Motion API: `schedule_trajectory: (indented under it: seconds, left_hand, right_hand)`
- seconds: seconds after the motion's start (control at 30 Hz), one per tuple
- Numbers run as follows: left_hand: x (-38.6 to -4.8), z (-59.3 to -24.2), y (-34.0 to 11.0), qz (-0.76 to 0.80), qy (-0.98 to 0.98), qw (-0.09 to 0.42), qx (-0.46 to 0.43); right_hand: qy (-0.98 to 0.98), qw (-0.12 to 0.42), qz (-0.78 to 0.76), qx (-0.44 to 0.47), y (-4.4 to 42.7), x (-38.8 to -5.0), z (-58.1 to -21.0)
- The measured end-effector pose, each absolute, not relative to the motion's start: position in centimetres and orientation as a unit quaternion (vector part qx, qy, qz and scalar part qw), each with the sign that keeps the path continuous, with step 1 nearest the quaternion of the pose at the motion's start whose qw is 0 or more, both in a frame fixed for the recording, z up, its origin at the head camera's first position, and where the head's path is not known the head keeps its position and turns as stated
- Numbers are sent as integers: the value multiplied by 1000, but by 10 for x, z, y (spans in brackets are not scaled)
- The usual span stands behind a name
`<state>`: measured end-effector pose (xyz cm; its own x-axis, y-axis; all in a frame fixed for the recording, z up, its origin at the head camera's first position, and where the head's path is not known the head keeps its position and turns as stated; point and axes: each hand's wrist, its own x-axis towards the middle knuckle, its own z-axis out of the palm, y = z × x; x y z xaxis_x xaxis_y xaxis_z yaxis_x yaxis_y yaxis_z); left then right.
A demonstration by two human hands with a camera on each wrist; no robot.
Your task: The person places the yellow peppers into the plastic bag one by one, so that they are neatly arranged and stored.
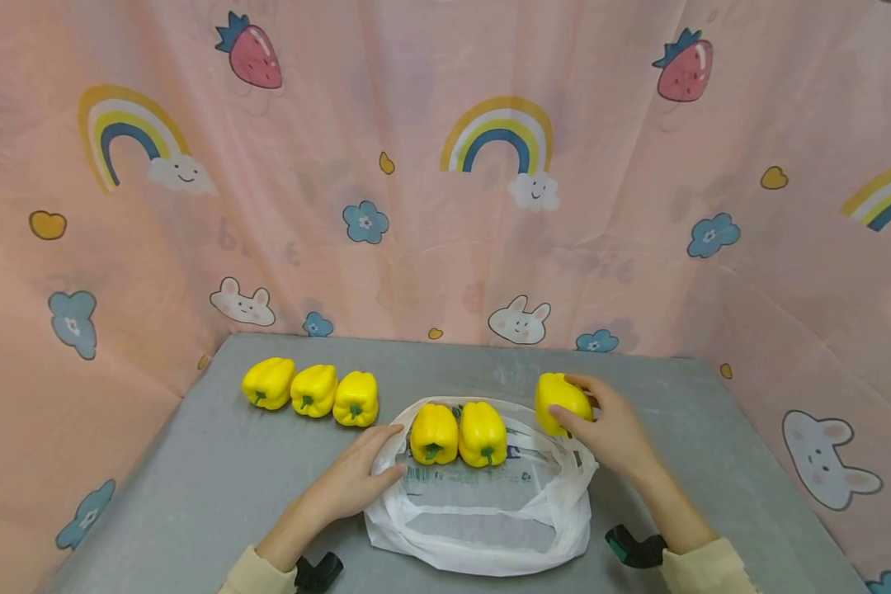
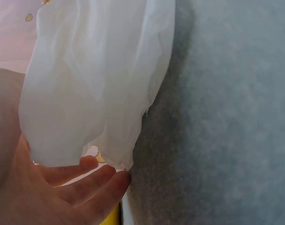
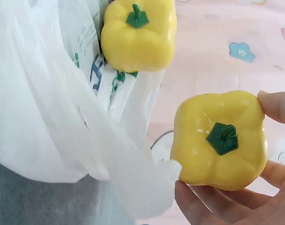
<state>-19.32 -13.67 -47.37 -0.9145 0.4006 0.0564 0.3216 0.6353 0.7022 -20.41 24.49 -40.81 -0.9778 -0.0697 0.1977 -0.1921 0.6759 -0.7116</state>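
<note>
Clamping its fingers on a yellow bell pepper (image 1: pixel 562 404), the right hand (image 1: pixel 615 429) hovers beside the right rim of the white plastic bag (image 1: pixel 483 558); two more peppers (image 1: pixel 435 435) lie inside; the left hand (image 1: pixel 349 478), fingers apart, touches its left rim.

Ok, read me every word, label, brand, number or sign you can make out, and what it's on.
None can be read for certain.
White plastic bag: green and blue print, too small, creased or partly hidden to read.
Yellow peppers: no lettering shows.
Pink curtain: printed pictures, plus faint marks too blurred to read.
</note>
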Motion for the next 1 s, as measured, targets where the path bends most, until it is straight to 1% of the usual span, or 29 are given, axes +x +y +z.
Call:
schedule_trajectory:
  seconds: [0.4, 0.73, 1.0]
  left_hand:
    - [-193, -475, -137, 378, 902, 49, 201]
    - [-194, -475, -137, 377, 903, 48, 199]
    - [-194, -475, -138, 374, 905, 57, 196]
  right_hand:
    - [-920, 53, 378, 86, 225, -203, -417]
    - [-931, 10, 355, 81, 212, -203, -421]
    - [-939, 2, 336, 78, 208, -207, -432]
